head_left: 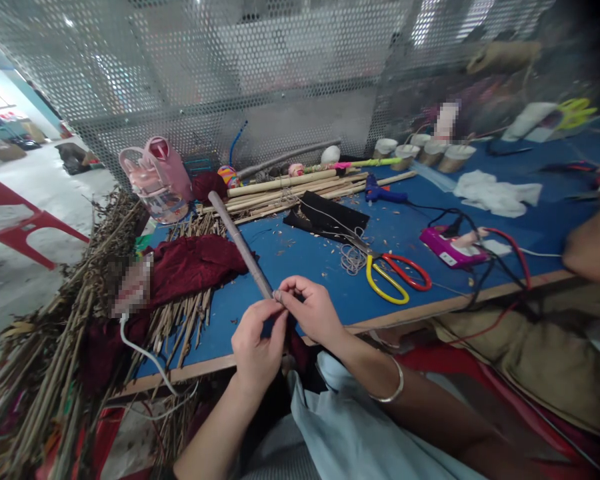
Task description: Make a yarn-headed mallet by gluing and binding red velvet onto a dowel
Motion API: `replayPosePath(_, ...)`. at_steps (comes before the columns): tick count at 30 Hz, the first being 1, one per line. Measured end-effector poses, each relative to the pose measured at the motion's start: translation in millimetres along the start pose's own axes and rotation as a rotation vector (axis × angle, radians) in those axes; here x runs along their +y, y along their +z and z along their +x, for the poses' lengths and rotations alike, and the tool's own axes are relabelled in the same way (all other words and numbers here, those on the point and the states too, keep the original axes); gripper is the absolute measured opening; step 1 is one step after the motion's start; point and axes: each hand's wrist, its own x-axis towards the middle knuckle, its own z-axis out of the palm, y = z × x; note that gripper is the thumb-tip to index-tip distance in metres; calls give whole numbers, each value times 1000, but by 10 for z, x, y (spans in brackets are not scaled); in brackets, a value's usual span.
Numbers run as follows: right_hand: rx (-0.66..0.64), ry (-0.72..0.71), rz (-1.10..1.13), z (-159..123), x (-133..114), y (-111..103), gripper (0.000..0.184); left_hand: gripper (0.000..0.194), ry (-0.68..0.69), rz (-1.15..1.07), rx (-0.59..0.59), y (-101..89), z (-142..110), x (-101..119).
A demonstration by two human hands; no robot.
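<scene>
A long grey-brown stick (pixel 240 243) with a wrapped-looking surface slants over the blue table, its near end at my fingertips. My left hand (pixel 257 341) is closed in a pinch at that end, from below and the left. From the right, my right hand (pixel 313 312) pinches the same end, thumb and forefinger close to the left fingertips. Anything thin between the fingers is too small to make out. Left of the stick lies a dark red cloth (pixel 195 267). Scissors with yellow and red handles (pixel 387 277) lie right of my hands, beside loose grey string (pixel 353 259).
Behind are pale sticks (pixel 290 190), a black sheet (pixel 325 217) and a blue glue gun (pixel 383 191). A purple power strip (pixel 450 247) with cables sits right, near another person's arm (pixel 595 233). Dried stalks (pixel 55 333) and a pink-lidded jug (pixel 165 180) stand left, before perforated metal (pixel 280 60).
</scene>
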Motion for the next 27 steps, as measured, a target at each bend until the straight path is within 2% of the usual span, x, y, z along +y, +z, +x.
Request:
replayPosePath(5, -17, 6, 75, 8, 17, -24, 12, 24, -446, -410, 80, 40, 99, 96)
replayPosePath(8, -32, -9, 78, 11, 26, -37, 12, 32, -590, -513, 22, 12, 218, 131)
replayPosePath(12, -89, -34, 55, 11, 15, -69, 11, 25, -637, -397, -41, -33, 282, 106)
replayPosePath(15, -144, -45, 59, -9, 4, -89, 14, 21, -653, -357, 18, -49, 275, 77)
replayPosePath(18, -110, 8, 89, -48, -11, -90, 16, 19, -673, -336, 48, -53, 263, 75)
replayPosePath(21, -91, 18, 3, -78, -63, -88, 15, 16, -623, -273, 32, -55, 250, 112)
replayPosePath(23, -124, 31, -19, -79, -109, -92, 13, 11, -555, -217, 10, -62, 244, 141)
replayPosePath(25, -179, 98, 79, -64, -137, -99, 13, 9, -567, -230, -16, -75, 243, 153)
replayPosePath(27, -210, 186, 234, -40, -129, -105, 17, 14, -675, -352, -21, -92, 253, 141)
